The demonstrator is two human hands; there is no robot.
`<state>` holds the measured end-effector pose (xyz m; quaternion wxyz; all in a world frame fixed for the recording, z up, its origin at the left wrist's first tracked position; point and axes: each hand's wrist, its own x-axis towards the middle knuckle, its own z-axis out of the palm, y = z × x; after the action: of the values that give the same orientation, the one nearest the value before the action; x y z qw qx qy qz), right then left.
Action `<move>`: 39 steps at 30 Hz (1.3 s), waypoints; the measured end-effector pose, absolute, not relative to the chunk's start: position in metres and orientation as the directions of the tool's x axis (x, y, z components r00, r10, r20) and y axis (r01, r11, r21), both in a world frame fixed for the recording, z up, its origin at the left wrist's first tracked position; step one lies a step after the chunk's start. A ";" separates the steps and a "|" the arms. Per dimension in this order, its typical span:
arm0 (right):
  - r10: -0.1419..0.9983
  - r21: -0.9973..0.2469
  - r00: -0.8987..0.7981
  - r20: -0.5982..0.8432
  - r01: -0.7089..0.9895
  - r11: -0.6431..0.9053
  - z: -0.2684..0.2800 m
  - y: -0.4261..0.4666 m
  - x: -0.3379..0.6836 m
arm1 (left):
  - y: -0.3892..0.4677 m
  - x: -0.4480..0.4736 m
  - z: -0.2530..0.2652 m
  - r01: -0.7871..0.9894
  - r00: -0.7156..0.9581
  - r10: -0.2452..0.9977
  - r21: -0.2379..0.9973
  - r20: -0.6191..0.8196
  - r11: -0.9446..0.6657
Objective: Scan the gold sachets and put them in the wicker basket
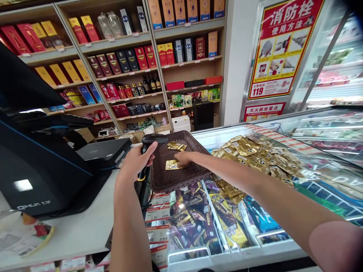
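Observation:
A black handheld barcode scanner (154, 139) is gripped in my left hand (136, 160), its head pointing right over the left edge of a dark brown woven basket (195, 177). Inside the basket, my right hand (183, 158) has its fingers closed on the edge of a small gold packet (171, 165). Other gold packets (176, 146) lie just behind that hand, towards the basket's far side. Right of the basket, a large heap of similar gold packets (255, 155) spreads over the glass freezer lid, partly hidden by my right forearm.
Under the basket and heap is a glass-topped chest freezer (198, 226) with wrapped goods inside. To the left, a black checkout terminal (42, 166) and a dark box (104, 151) stand on a white counter (82, 230). Shelves (121, 75) of boxed bottles line the back wall.

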<state>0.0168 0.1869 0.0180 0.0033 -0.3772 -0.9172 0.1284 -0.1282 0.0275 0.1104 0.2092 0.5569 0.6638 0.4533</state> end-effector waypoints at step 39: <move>0.947 -0.786 -0.304 0.104 0.559 0.265 0.077 0.146 0.237 | 0.030 -0.044 0.107 0.554 -0.027 0.967 0.809 0.252 -0.195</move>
<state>0.2366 0.1463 0.0766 0.2965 -0.5100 -0.7381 0.3275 -0.0444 0.0295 0.1069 0.2483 0.6517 0.5837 0.4159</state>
